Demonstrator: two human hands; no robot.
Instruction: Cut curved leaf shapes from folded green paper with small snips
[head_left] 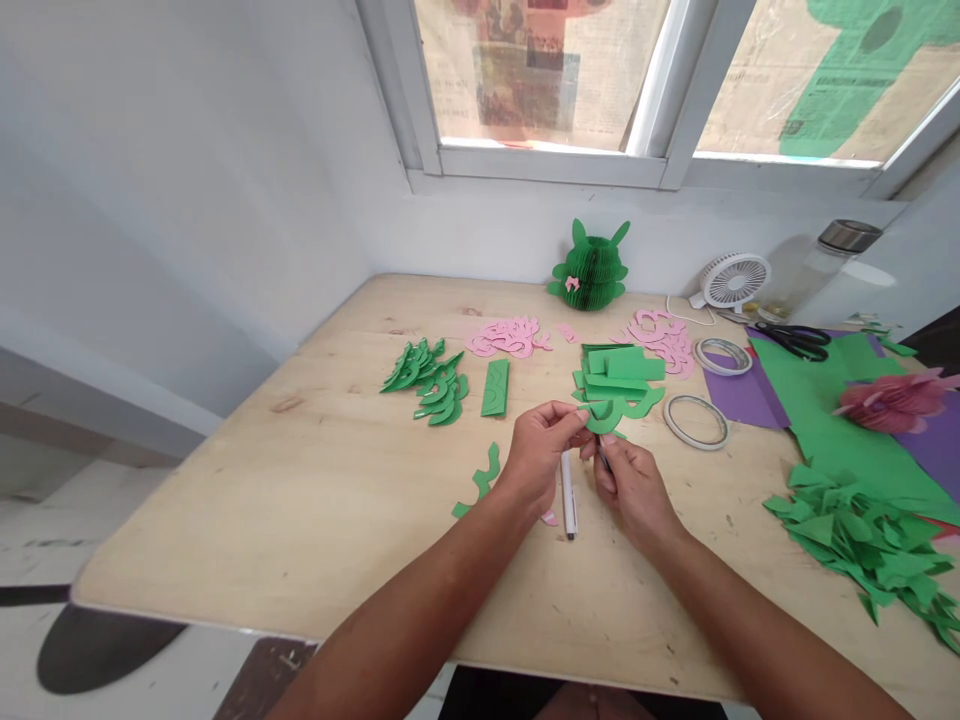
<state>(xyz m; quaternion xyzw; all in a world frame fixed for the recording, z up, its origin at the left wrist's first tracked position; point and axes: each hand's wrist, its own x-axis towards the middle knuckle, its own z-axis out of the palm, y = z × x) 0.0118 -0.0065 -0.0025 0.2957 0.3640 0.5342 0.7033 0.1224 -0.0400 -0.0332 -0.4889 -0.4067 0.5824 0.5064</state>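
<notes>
My left hand pinches a curved piece of green paper between thumb and fingers, above the table. Close beside it, my right hand is closed around a small dark tool, mostly hidden by the fingers and touching or nearly touching the paper's lower edge. Under the hands lies a white pen. A stack of folded green paper sits just beyond them. A wavy green paper strip lies left of my left wrist. Further left is a narrow green rectangle with drawn lines.
Green cutouts and pink cutouts lie on the wooden table. A green honeycomb paper figure stands by the wall. At right are tape rolls, black scissors, a white fan, a bottle and green scraps.
</notes>
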